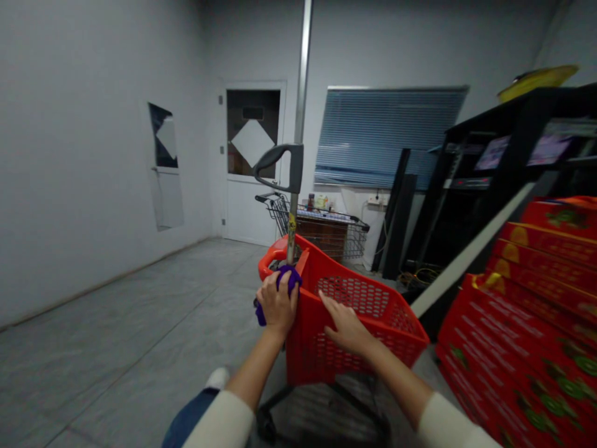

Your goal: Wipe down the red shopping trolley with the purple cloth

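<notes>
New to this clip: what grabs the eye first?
The red plastic shopping basket on a wheeled frame fills the centre, the left hand clutching a purple cloth at its corner and the right hand resting on its near wall. Red printed cartons stack up at right, and a wire shopping cart stands far back beside the white door.

The left hand [277, 303] hides most of the purple cloth [289, 278]; the stacked red cartons [527, 348] run off the picture's right edge, their small print unreadable; the goods [319, 202] in the far wire cart [354, 242] are too small to tell apart, and the wheeled base [321, 414] below the red basket [354, 298] lies dim.
</notes>
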`<control>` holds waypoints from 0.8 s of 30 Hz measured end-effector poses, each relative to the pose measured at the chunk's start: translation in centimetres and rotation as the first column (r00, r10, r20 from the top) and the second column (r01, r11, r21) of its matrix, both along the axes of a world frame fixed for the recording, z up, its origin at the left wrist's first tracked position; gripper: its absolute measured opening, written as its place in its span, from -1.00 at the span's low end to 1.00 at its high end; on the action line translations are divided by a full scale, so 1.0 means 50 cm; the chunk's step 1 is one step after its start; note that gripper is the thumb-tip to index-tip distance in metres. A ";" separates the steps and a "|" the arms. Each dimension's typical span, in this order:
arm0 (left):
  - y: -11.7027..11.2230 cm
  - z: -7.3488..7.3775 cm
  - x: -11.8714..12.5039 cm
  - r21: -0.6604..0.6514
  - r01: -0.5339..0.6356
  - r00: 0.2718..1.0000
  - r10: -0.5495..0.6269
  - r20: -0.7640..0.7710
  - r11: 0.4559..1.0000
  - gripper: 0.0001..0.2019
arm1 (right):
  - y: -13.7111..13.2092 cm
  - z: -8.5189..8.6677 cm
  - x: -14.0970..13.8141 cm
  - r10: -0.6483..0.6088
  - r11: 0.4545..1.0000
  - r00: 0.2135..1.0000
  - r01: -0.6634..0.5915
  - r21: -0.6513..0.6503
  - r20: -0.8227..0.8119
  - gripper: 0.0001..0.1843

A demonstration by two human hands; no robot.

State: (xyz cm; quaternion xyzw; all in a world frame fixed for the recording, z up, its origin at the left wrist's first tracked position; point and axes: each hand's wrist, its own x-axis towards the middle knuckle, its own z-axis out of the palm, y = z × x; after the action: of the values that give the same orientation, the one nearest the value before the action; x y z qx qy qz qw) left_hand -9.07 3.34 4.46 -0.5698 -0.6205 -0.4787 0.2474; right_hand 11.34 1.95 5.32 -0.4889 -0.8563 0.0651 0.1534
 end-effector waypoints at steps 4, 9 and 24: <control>0.017 -0.055 -0.006 0.066 0.025 1.000 -0.025 0.005 0.997 -0.57 | 0.001 -0.006 -0.003 0.058 0.997 0.997 -0.061 0.057 0.052 -0.02; 0.038 -0.093 -0.043 0.083 0.122 0.991 -0.117 -0.066 0.989 -0.68 | 0.025 -0.011 -0.007 0.123 0.991 0.992 -0.123 0.050 0.002 -0.06; 0.021 0.025 0.036 -0.340 0.183 0.808 -0.338 -0.483 0.922 -0.75 | 0.056 -0.065 -0.018 0.039 0.992 0.989 -0.021 0.126 -0.140 -0.14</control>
State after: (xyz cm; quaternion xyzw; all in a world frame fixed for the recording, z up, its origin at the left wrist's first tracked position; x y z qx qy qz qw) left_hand -7.29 4.38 5.69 -0.7893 -0.5028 -0.2395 0.2586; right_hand 10.46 4.77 2.07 -0.4594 -0.8529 0.0486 0.2433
